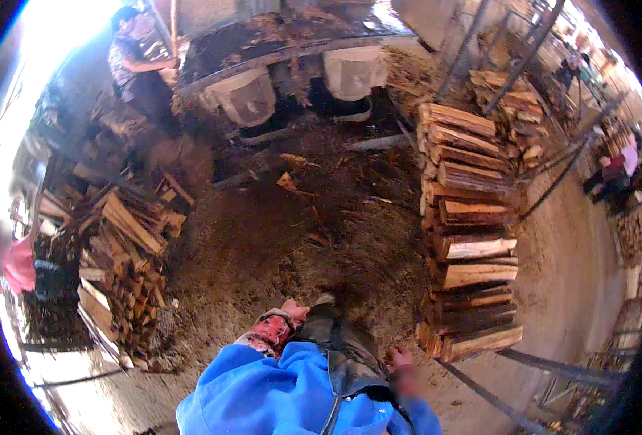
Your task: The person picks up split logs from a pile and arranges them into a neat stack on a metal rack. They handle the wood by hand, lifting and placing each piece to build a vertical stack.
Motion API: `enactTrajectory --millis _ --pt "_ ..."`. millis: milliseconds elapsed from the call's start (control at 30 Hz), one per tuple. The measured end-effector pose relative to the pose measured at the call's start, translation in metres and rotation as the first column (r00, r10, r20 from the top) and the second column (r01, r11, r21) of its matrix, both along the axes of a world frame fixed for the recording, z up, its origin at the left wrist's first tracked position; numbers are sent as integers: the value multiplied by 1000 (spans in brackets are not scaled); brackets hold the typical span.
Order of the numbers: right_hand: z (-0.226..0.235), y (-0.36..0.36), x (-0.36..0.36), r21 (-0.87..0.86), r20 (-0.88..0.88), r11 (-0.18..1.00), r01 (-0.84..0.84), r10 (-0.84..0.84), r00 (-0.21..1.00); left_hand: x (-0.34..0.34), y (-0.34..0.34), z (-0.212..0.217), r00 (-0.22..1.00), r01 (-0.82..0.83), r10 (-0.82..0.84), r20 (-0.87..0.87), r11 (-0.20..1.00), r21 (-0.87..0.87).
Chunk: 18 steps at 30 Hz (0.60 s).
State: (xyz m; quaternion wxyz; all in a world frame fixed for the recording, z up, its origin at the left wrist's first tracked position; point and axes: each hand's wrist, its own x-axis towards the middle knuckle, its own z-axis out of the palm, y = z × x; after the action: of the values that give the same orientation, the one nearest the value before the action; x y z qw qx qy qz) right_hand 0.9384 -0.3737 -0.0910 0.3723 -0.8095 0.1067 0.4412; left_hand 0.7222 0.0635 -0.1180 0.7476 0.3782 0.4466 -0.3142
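My left hand (295, 311) hangs in front of my left leg, below a red patterned cuff and a blue sleeve. Its fingers look curled together, with nothing visible in them. Beside my right leg my right hand (400, 357) hangs low, its fingers loosely apart and no object showing in it. Nearest to that hand is a long stack of split firewood (480, 275), running away from me on the right. My dark trousers (343, 337) and one shoe (324, 299) show between the hands.
A heap of loose firewood (121, 268) lies on the left. Ahead, two pale panels (354, 72) front dark openings under a ledge. Dark poles (531, 54) slant on the right. A person (136, 69) stands far left holding a pole; another in pink (20, 264) is at the left edge.
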Motion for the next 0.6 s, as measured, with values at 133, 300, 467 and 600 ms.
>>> enactTrajectory --millis 133,300,467,600 --pt "15 12 -1 37 -167 991 132 -124 978 13 -3 39 998 34 -17 -59 950 310" --pt "24 19 -2 49 -253 983 175 -158 954 20 -3 51 990 -90 119 -71 942 325" --pt "44 35 -5 -41 -69 994 98 -101 993 20 5 49 959 -218 239 -149 965 149" --pt "42 40 -3 -63 -83 990 123 -128 988 20 12 58 966 -220 231 -119 970 102"
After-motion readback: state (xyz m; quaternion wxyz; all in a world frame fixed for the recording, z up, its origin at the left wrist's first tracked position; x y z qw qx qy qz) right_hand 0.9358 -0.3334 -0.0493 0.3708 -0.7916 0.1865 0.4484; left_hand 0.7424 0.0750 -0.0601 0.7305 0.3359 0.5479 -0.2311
